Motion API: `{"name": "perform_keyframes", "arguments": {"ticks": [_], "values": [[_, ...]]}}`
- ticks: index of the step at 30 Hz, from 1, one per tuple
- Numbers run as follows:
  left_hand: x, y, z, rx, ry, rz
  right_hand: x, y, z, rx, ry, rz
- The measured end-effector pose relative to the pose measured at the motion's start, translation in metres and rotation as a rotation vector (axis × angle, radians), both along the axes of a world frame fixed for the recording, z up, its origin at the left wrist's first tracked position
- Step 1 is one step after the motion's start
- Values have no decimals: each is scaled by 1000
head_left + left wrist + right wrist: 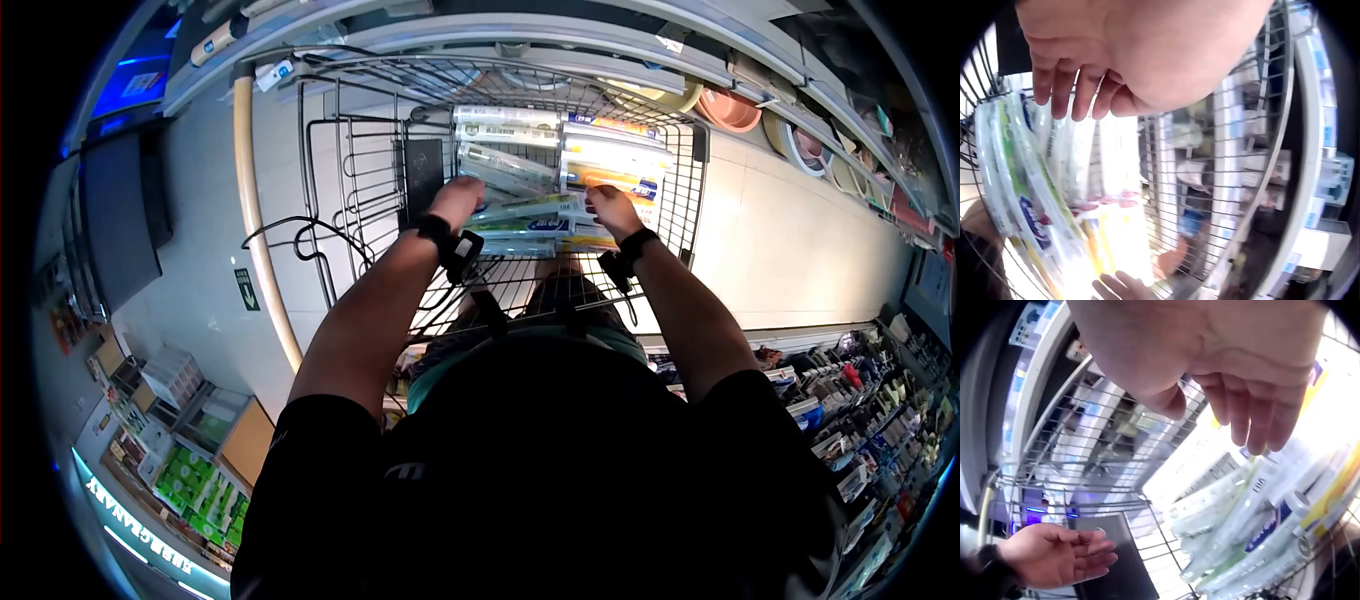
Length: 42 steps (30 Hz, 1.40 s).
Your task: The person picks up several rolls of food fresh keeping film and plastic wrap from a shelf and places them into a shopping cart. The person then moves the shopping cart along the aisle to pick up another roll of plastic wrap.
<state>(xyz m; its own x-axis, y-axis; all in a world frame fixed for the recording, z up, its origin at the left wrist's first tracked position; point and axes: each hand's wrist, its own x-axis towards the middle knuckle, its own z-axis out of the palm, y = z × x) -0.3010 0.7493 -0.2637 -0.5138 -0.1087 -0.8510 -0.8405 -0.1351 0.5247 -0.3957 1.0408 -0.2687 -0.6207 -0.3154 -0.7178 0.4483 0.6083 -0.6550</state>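
Several long, clear-wrapped packs (510,160) lie side by side in a wire shopping cart (690,200); some have yellow or green printing and blue labels. My left hand (460,203) is over the left ends of the packs, and in the right wrist view that hand (1054,556) shows its palm with loose fingers and nothing in them. Near the right ends is my right hand (614,212). In the right wrist view its fingers (1260,419) hang down, slightly bent, right above a tilted pack (1254,500), gripping nothing.
A dark flat panel (423,180) stands at the cart's left side. Store shelves (600,30) run past the far side, with plastic basins (728,108) at the right. Another goods rack (850,420) is at the lower right. A pale pole (255,220) lies left of the cart.
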Motion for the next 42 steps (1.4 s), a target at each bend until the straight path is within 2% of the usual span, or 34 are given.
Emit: {"name": "perform_keyframes", "arguments": {"ticks": [1,2,3,6,7,10,11,12,15,18,21,23,24,25,26,27,32,34,35,36,37,39,40,41,42], "values": [[-17,2,41,-10,21,-11,-13,16,-28,-171,1,36],[-33,4,79,15,122,24,-20,7,9,-248,-19,-157],[-46,4,116,40,227,56,-32,-5,67,-329,-37,-350],[-79,-10,220,190,541,74,-63,-10,169,-504,235,-432],[-87,-15,256,217,648,70,-74,-9,202,-494,341,-408],[-113,-35,362,210,1033,-16,-105,-11,305,-675,581,-432],[-121,-40,389,200,1137,-21,-112,-13,337,-729,678,-441],[-126,-44,395,182,1163,-67,-115,-12,347,-736,696,-421],[-152,-57,463,17,1431,4,-145,-24,427,-880,953,-363],[-192,-72,507,-288,1551,95,-193,-40,479,-865,1063,-337],[-242,-91,504,-429,1345,196,-244,-63,485,-787,992,-317],[-263,-98,493,-471,1074,168,-279,-72,477,-574,855,-272],[-273,-99,489,-495,1022,114,-296,-74,473,-486,785,-217],[-265,-82,494,-413,1014,121,-303,-77,473,-397,715,-160],[-277,-89,487,-419,949,157,-304,-88,462,-461,845,-304],[-295,-102,472,-423,881,193,-309,-91,457,-464,845,-303],[-308,-102,462,-244,793,307,-305,-97,460,-585,624,-326],[-308,-106,458,-100,862,308,-309,-94,456,-630,558,-329],[-306,-107,461,-101,861,308,-319,-92,450,-569,674,-305],[-303,-108,463,-418,910,304,-327,-92,443,-505,786,-280],[-297,-109,463,-737,938,295,-331,-93,434,-662,848,-313],[-276,-106,457,-888,1345,386,-293,-89,441,-832,1068,-393],[-258,-89,461,-821,1487,463,-271,-84,443,-1036,1046,-353],[-235,-75,462,-720,1544,481,-237,-83,451,-995,1036,-378],[-215,-66,455,-706,1557,505,-211,-75,447,-898,1134,-385]]}}
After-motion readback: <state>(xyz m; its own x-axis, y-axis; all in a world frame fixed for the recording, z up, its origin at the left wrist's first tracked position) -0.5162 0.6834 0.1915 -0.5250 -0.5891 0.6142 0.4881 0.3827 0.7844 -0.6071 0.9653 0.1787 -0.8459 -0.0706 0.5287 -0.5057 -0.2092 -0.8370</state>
